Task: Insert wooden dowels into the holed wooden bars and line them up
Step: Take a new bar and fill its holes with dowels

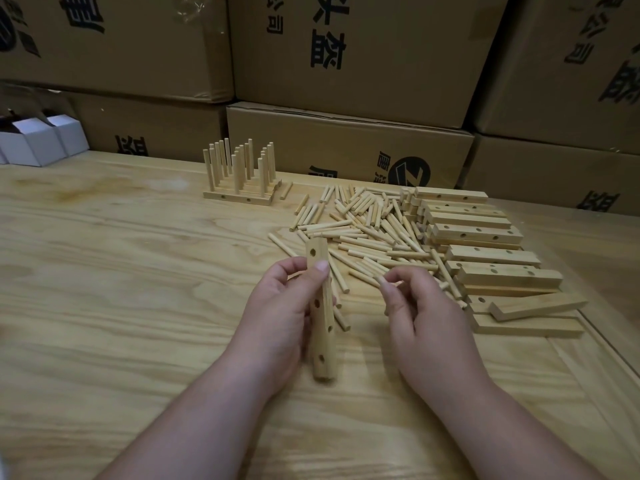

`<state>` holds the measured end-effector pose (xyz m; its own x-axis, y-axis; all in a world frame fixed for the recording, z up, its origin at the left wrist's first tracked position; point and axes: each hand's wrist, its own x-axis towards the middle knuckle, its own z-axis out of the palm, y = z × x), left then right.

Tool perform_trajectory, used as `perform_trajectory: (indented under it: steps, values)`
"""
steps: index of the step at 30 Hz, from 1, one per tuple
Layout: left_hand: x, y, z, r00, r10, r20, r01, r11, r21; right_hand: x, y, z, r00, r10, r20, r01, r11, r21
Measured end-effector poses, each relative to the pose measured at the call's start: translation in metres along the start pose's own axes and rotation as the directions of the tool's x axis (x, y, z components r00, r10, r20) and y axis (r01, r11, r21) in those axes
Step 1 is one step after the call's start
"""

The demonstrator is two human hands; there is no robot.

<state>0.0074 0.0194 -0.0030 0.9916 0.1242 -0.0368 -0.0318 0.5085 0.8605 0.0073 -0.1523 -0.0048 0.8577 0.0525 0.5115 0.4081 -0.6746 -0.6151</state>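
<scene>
My left hand (277, 317) grips a holed wooden bar (321, 327), held lengthwise away from me with its holes facing up and no dowels in it. My right hand (419, 306) hovers just right of it with curled fingers pinching a dowel (396, 284), most of which is hidden by the fingers. A loose pile of dowels (367, 230) lies beyond both hands. Empty holed bars (478, 233) are stacked to the right of the pile. Several finished bars with upright dowels (240, 178) stand side by side at the back of the table.
The work surface is a pale wooden table (121, 271). Stacked cardboard boxes (349, 147) form a wall along its far edge. Small white boxes (38, 140) sit at the far left. A seam runs along the table at the right (602, 341).
</scene>
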Motion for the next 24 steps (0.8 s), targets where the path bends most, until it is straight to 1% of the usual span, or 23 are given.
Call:
perform_trajectory:
  steps: [2, 5, 8, 10, 12, 15, 18, 21, 24]
  values:
    - [-0.0001, -0.0026, -0.0012, 1.000, 0.005, -0.004, -0.005, 0.999, 0.038, -0.0026, -0.0023, -0.0001, 0.999, -0.044, -0.010, 0.044, 0.996, 0.076]
    - [0.0003, -0.0036, -0.0010, 1.000, -0.021, 0.000, 0.021, 1.000, 0.005, -0.0047, -0.0016, 0.0015, 0.999, -0.044, 0.027, 0.040, 0.987, 0.158]
    - [0.0019, -0.0019, -0.0003, 0.999, -0.031, -0.007, 0.031, 0.999, 0.011, -0.0042, -0.0026, 0.0004, 0.994, -0.109, 0.011, 0.105, 0.979, 0.177]
    - [0.0018, -0.0010, -0.0017, 1.000, -0.024, -0.005, 0.024, 0.999, 0.030, -0.0042, -0.0022, 0.0001, 0.992, -0.124, -0.011, 0.124, 0.973, 0.194]
    - [0.0011, -0.0006, -0.0025, 0.999, -0.021, 0.029, 0.019, 0.999, 0.050, -0.0042, -0.0004, 0.0011, 0.997, -0.082, -0.010, 0.082, 0.973, 0.218]
    - [0.0000, 0.0014, -0.0024, 0.995, -0.051, 0.089, 0.052, 0.998, -0.016, -0.0040, 0.0033, 0.0032, 0.999, -0.030, -0.016, 0.033, 0.970, 0.243]
    - [0.0011, 0.0002, -0.0035, 0.997, -0.018, 0.081, 0.014, 0.999, 0.047, -0.0048, 0.0007, 0.0026, 0.996, -0.087, -0.012, 0.088, 0.973, 0.214]
    - [0.0001, -0.0020, -0.0035, 0.997, 0.009, 0.082, -0.019, 0.992, 0.121, -0.0044, -0.0003, 0.0025, 0.985, -0.166, -0.057, 0.174, 0.965, 0.196]
    - [-0.0004, -0.0031, -0.0038, 0.998, -0.007, 0.060, -0.001, 0.991, 0.132, -0.0049, 0.0013, 0.0034, 0.988, -0.143, -0.053, 0.151, 0.959, 0.241]
